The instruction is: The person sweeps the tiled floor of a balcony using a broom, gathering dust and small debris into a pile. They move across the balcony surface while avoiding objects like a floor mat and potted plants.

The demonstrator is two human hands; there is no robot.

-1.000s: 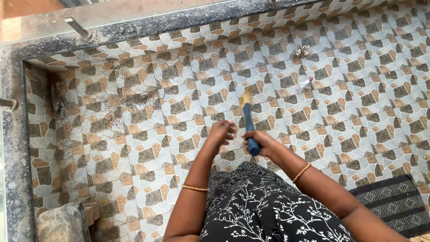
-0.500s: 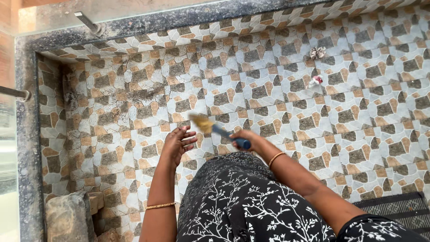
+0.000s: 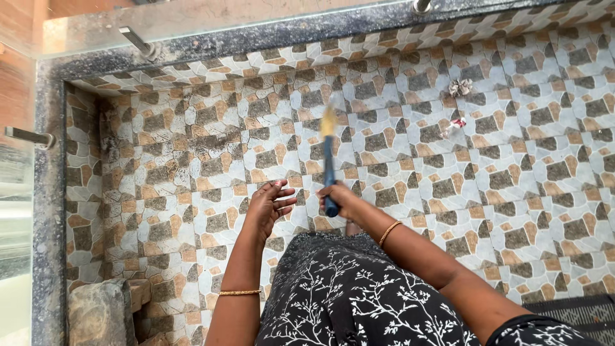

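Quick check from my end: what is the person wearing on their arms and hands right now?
Both forearms are bare, with no gloves on the left hand or right hand. Each wrist carries a thin gold-coloured bangle: the left bangle and the right bangle. A black sleeve with a white leafy print shows at the right upper arm, matching the dress.

Matt stone-patterned tile floor, polished dark granite border, glossy blue plastic brush handle, straw-like bristles.
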